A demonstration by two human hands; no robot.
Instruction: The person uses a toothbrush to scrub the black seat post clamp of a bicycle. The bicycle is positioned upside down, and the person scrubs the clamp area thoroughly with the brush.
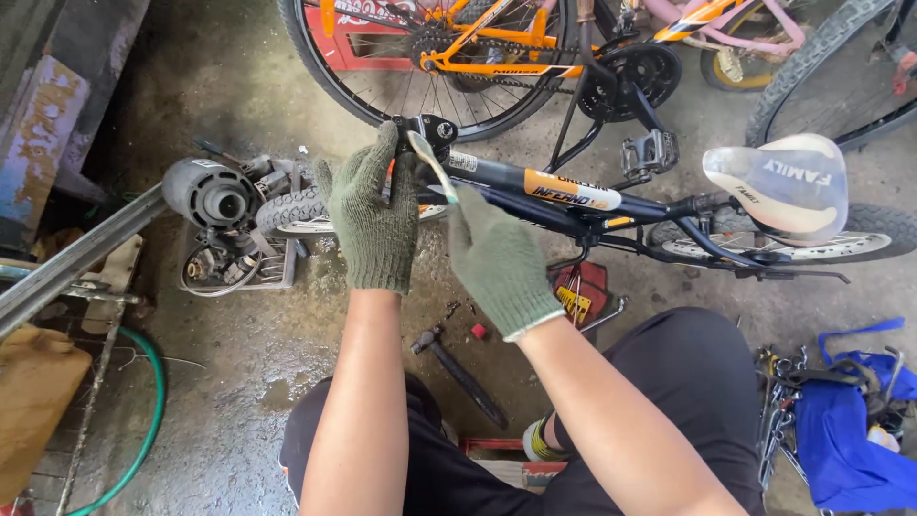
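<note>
Seen from the head camera, both hands wear green knit gloves and work at a small black and orange bicycle [573, 196] lying on its side on the wet concrete floor [239, 363]. The left hand [374, 215] is clenched around the rear end of the frame, beside the small knobby rear tyre [287, 208]. The right hand [497, 263] has its grip closed on the handle of a silver wrench [428, 161], whose head sits at the rear axle bracket [432, 129]. The white saddle [783, 183] lies off to the right. Below the hands, a hammer [458, 368] rests on the floor between the person's knees. A wire basket of metal parts [234, 263] stands left of the tyre, a blue bag [845, 430] at the far right, and an orange bicycle [478, 48] behind
</note>
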